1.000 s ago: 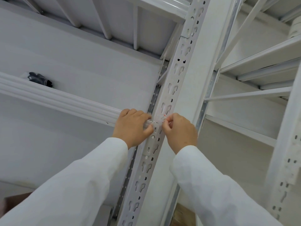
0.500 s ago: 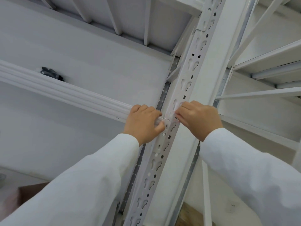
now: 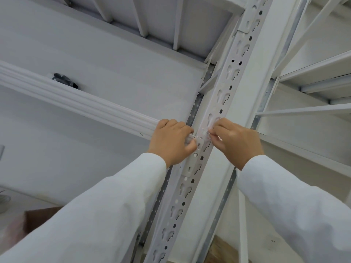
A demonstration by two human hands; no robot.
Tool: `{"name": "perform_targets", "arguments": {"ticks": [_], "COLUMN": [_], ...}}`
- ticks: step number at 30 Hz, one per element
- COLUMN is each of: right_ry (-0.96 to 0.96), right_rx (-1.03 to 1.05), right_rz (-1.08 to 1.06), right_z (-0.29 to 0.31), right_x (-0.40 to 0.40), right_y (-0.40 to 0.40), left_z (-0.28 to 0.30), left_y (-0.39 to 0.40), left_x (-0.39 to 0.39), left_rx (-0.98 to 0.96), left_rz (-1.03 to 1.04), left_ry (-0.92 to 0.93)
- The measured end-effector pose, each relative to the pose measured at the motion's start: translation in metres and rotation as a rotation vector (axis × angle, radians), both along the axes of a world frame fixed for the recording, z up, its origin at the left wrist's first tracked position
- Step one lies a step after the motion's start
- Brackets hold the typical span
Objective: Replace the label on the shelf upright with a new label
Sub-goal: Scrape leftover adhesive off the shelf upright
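both hands up at the white perforated steel shelf upright [image 3: 224, 103]. left hand [image 3: 171, 142] curled narrow, thumb pinching one end of the small pale label [image 3: 201, 137] against the post; right hand [image 3: 236, 142] pinches the other end in its fingertips. label sits across the upright, between them.

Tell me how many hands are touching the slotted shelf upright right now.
2. The left hand grips the upright's left edge beside the shelf beam; the right hand pinches at the small label on its face. No others visible.
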State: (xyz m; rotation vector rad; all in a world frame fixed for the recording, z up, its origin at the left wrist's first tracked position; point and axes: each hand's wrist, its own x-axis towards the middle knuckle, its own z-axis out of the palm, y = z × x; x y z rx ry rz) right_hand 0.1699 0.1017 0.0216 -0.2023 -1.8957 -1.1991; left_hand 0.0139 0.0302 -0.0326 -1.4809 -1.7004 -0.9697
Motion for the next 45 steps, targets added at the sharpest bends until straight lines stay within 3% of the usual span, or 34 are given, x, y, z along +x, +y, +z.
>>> {"name": "perform_targets", "arguments": {"ticks": [18, 24, 31, 45], "right_ry": [0.265, 0.506, 0.348, 0.193], "right_rx": [-0.384, -0.703, -0.637, -0.434], "right_rz": [0.085, 0.242, 0.247, 0.021], "right_z": [-0.017, -0.009, -0.013, -0.003], "right_x": [-0.021, 0.005, 0.0, -0.014], "right_y": [0.001, -0.001, -0.008, -0.011], "left_z": [-0.001, -0.001, -0.001, -0.001], "left_y": [0.001, 0.001, 0.0, 0.002], "left_x": [-0.001, -0.002, 0.0, -0.001], "left_rx": [-0.006, 0.014, 0.011, -0.011], "left_rz": [0.003, 0.013, 0.02, 0.0], "left_ry": [-0.019, 0.002, -0.003, -0.02]}}
